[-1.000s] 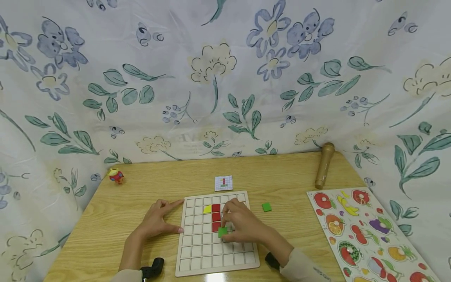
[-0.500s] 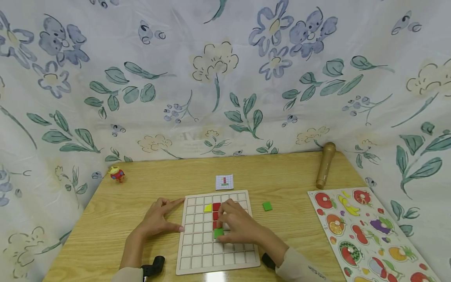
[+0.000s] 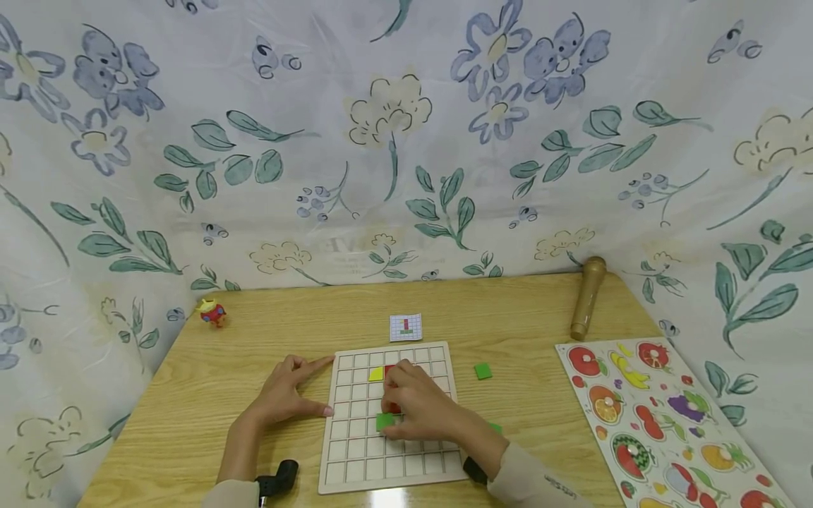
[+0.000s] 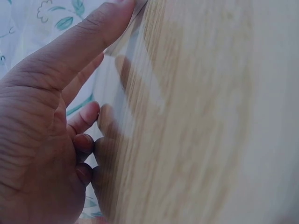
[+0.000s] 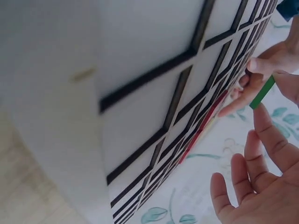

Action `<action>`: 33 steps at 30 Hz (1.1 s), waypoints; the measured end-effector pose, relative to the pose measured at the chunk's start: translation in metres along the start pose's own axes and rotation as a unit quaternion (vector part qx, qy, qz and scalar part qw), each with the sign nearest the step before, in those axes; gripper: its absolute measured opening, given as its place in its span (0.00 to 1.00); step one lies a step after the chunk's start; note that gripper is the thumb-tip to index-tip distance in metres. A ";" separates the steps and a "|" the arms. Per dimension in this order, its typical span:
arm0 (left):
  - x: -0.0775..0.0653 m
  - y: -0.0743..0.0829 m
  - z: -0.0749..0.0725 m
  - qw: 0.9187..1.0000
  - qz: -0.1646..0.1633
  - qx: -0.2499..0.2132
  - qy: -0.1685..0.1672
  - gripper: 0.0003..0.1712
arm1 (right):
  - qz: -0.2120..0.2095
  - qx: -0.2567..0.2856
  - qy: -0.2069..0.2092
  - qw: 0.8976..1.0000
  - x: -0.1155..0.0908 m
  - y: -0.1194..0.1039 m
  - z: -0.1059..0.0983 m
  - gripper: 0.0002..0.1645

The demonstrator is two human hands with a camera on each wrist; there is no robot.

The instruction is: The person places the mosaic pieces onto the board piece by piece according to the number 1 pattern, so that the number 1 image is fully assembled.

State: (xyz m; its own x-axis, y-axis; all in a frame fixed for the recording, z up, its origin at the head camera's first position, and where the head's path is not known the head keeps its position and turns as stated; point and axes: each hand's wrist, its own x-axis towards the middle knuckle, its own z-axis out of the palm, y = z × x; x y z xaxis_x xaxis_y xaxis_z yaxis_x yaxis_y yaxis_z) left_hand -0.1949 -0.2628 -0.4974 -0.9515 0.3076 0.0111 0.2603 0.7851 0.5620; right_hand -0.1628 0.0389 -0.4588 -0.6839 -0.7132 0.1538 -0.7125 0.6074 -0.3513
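Observation:
My right hand (image 3: 422,408) pinches a square green tile (image 3: 384,422) between thumb and index finger, low over the gridded wooden board (image 3: 353,449). In the right wrist view the green tile (image 5: 263,92) appears edge-on and tilted above the grid, the other fingers spread. On the board lie a yellow tile (image 3: 376,374) and, right of it, a column of red tiles (image 3: 389,370) mostly covered by the hand. Along the board's left edge, my left hand (image 3: 286,395) rests with thumb and index finger extended against it. Its other fingers are bent in the left wrist view.
A green tile (image 3: 483,370) lies right of the board; another green tile (image 3: 495,427) peeks out behind my right forearm. Behind the board is a small pattern card (image 3: 406,327). A fruit puzzle board (image 3: 600,437), a wooden stick (image 3: 587,296) and a toy figure (image 3: 212,312) stand farther out.
My right hand has slid left across the board with the green tile, now covering more of the red column. A green tile has come into view behind the right forearm. My left hand stays put.

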 end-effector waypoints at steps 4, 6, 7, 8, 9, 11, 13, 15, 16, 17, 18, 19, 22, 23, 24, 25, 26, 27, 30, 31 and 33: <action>-0.001 -0.001 0.000 1.000 -0.004 0.000 0.001 0.54 | -0.001 -0.006 -0.012 1.000 0.003 -0.003 0.002 0.12; -0.001 -0.002 0.000 1.000 -0.006 0.001 0.000 0.54 | -0.004 -0.016 -0.016 1.000 0.005 -0.004 0.004 0.13; -0.001 -0.003 0.000 1.000 -0.007 0.002 0.001 0.54 | -0.004 -0.022 -0.020 1.000 0.005 -0.005 0.005 0.13; -0.002 -0.003 0.000 1.000 -0.007 0.002 0.001 0.54 | -0.004 -0.027 -0.022 0.999 0.006 -0.006 0.006 0.13; -0.002 -0.004 0.000 1.000 -0.008 0.002 0.001 0.54 | -0.005 -0.031 -0.024 0.999 0.007 -0.006 0.007 0.14; -0.003 -0.005 0.000 1.000 -0.008 0.002 0.001 0.53 | -0.007 -0.048 -0.027 0.998 0.008 -0.007 0.010 0.14; -0.003 -0.006 0.000 1.000 -0.008 0.002 0.002 0.54 | -0.011 -0.060 -0.029 0.998 0.009 -0.008 0.012 0.14; -0.004 -0.006 0.000 1.000 -0.008 0.002 0.003 0.53 | -0.017 -0.073 -0.029 0.997 0.010 -0.009 0.014 0.13; -0.005 -0.006 0.000 1.000 -0.008 0.003 0.004 0.53 | -0.019 -0.079 -0.028 0.996 0.010 -0.009 0.015 0.13; -0.005 -0.006 0.000 1.000 -0.009 0.003 0.005 0.53 | -0.022 -0.083 -0.028 0.996 0.011 -0.010 0.015 0.13; -0.005 -0.006 0.000 1.000 -0.009 0.002 0.006 0.53 | -0.025 -0.086 -0.027 0.996 0.011 -0.010 0.015 0.13; -0.005 -0.006 0.000 1.000 -0.009 0.001 0.006 0.54 | -0.025 -0.089 -0.026 0.995 0.011 -0.011 0.016 0.13; -0.004 -0.004 0.002 1.000 -0.008 -0.003 0.003 0.54 | -0.010 -0.083 -0.030 0.996 0.011 -0.011 0.016 0.13; -0.004 -0.003 0.002 1.000 -0.006 -0.003 0.001 0.54 | -0.004 -0.080 -0.032 0.996 0.011 -0.011 0.016 0.14; -0.003 -0.003 0.003 1.000 -0.004 -0.005 0.000 0.54 | 0.003 -0.077 -0.033 0.996 0.011 -0.011 0.016 0.14; -0.003 -0.002 0.003 1.000 -0.002 -0.005 -0.001 0.54 | 0.009 -0.074 -0.034 0.997 0.011 -0.011 0.016 0.15; -0.002 -0.002 0.004 1.000 -0.002 -0.005 -0.001 0.54 | 0.012 -0.071 -0.034 0.997 0.011 -0.011 0.016 0.15; -0.002 -0.002 0.004 1.000 -0.001 -0.005 -0.001 0.54 | 0.012 -0.071 -0.032 0.997 0.011 -0.011 0.016 0.16; -0.002 -0.002 0.003 1.000 -0.001 -0.002 0.003 0.53 | 0.007 -0.073 -0.024 0.997 0.011 -0.011 0.016 0.16; -0.002 -0.002 0.003 1.000 -0.001 0.000 0.003 0.53 | 0.005 -0.075 -0.021 0.997 0.011 -0.011 0.016 0.16; -0.002 -0.003 0.002 1.000 -0.001 0.002 0.003 0.53 | 0.002 -0.077 -0.016 0.997 0.012 -0.012 0.016 0.16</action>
State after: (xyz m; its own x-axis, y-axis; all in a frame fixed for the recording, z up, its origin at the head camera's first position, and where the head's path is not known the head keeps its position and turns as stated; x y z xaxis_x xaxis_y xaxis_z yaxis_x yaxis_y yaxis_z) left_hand -0.1930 -0.2642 -0.5009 -0.9527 0.3037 0.0151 0.2598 0.7873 0.5591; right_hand -0.1597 0.0176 -0.4673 -0.6837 -0.7194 0.1221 -0.7266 0.6556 -0.2055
